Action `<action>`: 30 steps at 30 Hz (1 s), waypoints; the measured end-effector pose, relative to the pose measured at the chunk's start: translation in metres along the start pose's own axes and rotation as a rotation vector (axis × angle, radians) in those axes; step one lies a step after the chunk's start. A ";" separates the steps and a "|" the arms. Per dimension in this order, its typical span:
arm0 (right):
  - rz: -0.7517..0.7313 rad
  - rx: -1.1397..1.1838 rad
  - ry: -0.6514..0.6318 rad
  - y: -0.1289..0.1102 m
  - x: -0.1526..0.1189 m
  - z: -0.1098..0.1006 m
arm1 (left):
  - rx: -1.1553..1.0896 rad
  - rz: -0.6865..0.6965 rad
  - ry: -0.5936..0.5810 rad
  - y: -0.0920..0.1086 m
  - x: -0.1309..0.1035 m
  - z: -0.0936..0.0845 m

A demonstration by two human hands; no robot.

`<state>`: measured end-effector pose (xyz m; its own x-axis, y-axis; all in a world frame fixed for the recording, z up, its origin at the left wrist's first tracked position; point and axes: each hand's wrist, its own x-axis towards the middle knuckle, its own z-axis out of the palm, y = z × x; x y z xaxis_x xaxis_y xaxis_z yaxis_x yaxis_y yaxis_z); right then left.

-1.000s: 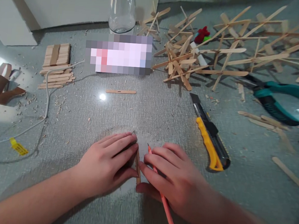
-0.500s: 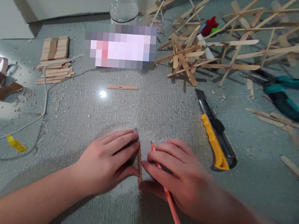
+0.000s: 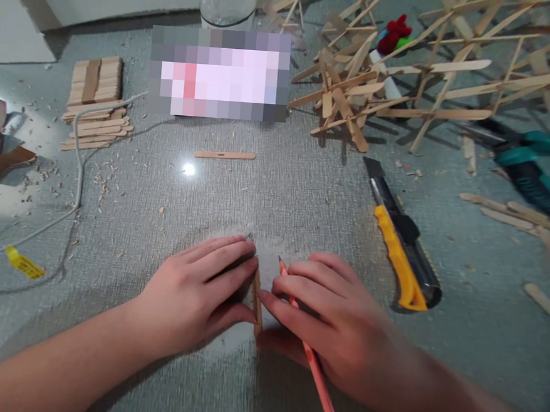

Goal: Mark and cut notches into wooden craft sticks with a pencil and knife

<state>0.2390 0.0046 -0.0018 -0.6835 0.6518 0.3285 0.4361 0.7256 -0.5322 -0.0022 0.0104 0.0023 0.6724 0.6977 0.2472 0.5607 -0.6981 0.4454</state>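
Note:
My left hand (image 3: 198, 295) lies flat on the grey mat, fingers pressing a small wooden stick (image 3: 256, 302) that stands lengthwise between both hands. My right hand (image 3: 323, 319) holds an orange pencil (image 3: 313, 365), its tip pointing away from me beside the stick, while its fingertips touch the stick's right side. Most of the stick is hidden under my fingers.
A yellow utility knife (image 3: 401, 252) lies right of my hands. One loose stick (image 3: 224, 155) lies ahead. A stack of sticks (image 3: 96, 102) sits far left by a white cable (image 3: 77, 173). A glued stick structure (image 3: 406, 77) and teal pliers (image 3: 532, 170) fill the far right.
Both hands stay on the stick and pencil. The view has tilted down slightly, so the far objects have shifted up in the picture.

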 end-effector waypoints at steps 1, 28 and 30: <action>0.002 0.001 -0.001 0.000 0.000 0.000 | -0.001 0.000 -0.002 0.000 0.000 0.000; 0.000 0.010 -0.005 0.001 0.001 0.000 | 0.030 -0.011 -0.006 0.000 0.001 -0.001; 0.001 0.008 -0.002 0.001 0.001 0.001 | 0.028 -0.010 -0.003 0.000 0.001 0.000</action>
<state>0.2384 0.0056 -0.0025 -0.6844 0.6522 0.3261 0.4322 0.7230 -0.5389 -0.0018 0.0115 0.0027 0.6680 0.7043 0.2401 0.5807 -0.6952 0.4236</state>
